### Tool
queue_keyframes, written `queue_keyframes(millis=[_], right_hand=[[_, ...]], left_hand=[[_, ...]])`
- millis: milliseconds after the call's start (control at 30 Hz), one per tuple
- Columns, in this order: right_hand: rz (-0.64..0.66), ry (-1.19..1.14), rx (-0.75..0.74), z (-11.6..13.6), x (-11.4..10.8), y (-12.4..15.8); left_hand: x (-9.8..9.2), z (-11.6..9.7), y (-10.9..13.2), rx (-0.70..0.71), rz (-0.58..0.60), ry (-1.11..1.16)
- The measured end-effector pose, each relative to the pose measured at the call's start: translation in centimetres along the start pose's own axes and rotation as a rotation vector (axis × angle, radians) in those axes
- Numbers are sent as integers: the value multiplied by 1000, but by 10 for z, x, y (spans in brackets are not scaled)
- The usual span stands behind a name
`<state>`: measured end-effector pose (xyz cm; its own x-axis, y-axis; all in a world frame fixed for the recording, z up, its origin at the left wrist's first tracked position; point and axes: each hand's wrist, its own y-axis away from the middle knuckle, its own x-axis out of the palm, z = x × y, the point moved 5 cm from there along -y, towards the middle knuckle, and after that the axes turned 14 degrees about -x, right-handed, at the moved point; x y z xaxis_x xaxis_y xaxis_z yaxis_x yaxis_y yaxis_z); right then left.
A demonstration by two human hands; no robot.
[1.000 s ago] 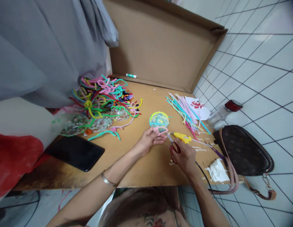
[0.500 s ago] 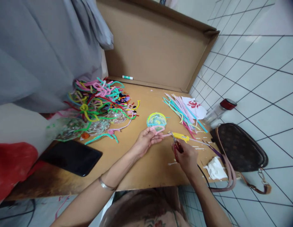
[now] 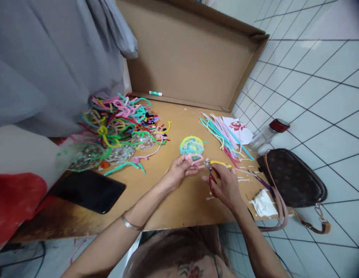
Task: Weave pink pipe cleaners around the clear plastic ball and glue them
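My left hand (image 3: pixel 182 168) pinches a pink pipe cleaner (image 3: pixel 199 157) bent into a loop, near the middle of the table. Red-handled scissors (image 3: pixel 212 181) are in my right hand (image 3: pixel 227 183), their blades pointing left at the pink piece. Whether the blades touch it I cannot tell. Just beyond my left hand lies a round piece (image 3: pixel 191 145) edged with yellow and light blue pipe cleaner. A yellow glue gun (image 3: pixel 220 164) rests behind the scissors, partly covered by my right hand.
Left on the table (image 3: pixel 165 204) are a heap of coloured pipe cleaners (image 3: pixel 118 116) and a black phone (image 3: pixel 88 192). To the right lie straight pipe cleaners (image 3: pixel 222 133), a bottle (image 3: pixel 265 135), a brown bag (image 3: pixel 293 177) and a white tissue (image 3: pixel 264 203). A cardboard panel (image 3: pixel 185 54) stands behind.
My right hand has moved left with the scissors, bringing the blades nearer the pink loop. The strand that stuck out toward the scissors now looks shorter. My left hand stays nearly in place.
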<state>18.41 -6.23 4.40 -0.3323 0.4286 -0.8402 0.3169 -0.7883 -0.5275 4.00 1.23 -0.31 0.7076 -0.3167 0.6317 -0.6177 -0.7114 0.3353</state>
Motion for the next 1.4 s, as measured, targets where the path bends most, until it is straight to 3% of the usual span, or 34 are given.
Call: queue_keyframes(millis=[200, 333, 500, 700, 800, 900, 1067, 1233, 1400], right_hand=[[-34, 20, -28, 2, -4, 3], [-93, -17, 86, -2, -8, 8], [-14, -20, 444, -35, -10, 3], [29, -308, 431, -78, 3, -28], [53, -111, 505, -91, 11, -44], [185, 77, 514, -95, 27, -58], [278, 135, 544, -98, 47, -68], [302, 199, 533, -84, 25, -52], [424, 431, 520, -57, 0, 4]], left_hand=[[3, -1, 4, -1, 22, -34], [1, 0, 2, -8, 5, -25], [-6, -3, -1, 33, -71, 43], [-9, -10, 0, 79, -110, 73], [-8, -11, 2, 84, -100, 64], [-8, -11, 3, 84, -93, 60], [-8, -11, 3, 77, -82, 55], [-7, -13, 4, 78, -80, 59], [-7, -14, 5, 67, -85, 72]])
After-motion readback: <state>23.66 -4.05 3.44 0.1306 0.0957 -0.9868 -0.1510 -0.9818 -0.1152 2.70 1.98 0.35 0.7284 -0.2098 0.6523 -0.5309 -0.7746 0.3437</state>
